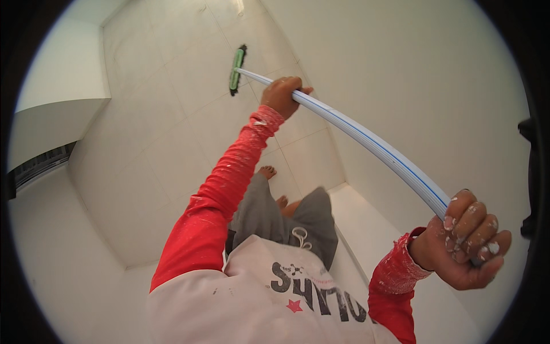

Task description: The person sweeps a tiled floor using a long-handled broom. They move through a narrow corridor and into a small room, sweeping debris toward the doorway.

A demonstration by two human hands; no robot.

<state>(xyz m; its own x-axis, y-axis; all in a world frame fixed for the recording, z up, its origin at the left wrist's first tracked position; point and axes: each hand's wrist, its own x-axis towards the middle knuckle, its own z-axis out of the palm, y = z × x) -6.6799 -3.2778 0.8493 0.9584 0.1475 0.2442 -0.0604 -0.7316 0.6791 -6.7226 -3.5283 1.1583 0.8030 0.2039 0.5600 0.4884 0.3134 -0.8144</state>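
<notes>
A push broom with a long white, blue-striped handle (372, 140) slants across the view from lower right to upper middle. Its green head (236, 67) with dark bristles rests on the tiled floor. My left hand (282, 96) is wrapped round the handle's lower part, not far from the head. Near the handle's top end, my right hand (467, 241) is closed round it, with white paint-like spots on the fingers. Both red sleeves carry white specks.
Pale floor tiles (189, 74) stretch ahead, with a plain wall (401, 51) close along the right. At left are a white wall block (63, 63) and a dark slatted opening (43, 163). My bare feet (267, 171) stand below. A small pale object (239, 7) lies far ahead.
</notes>
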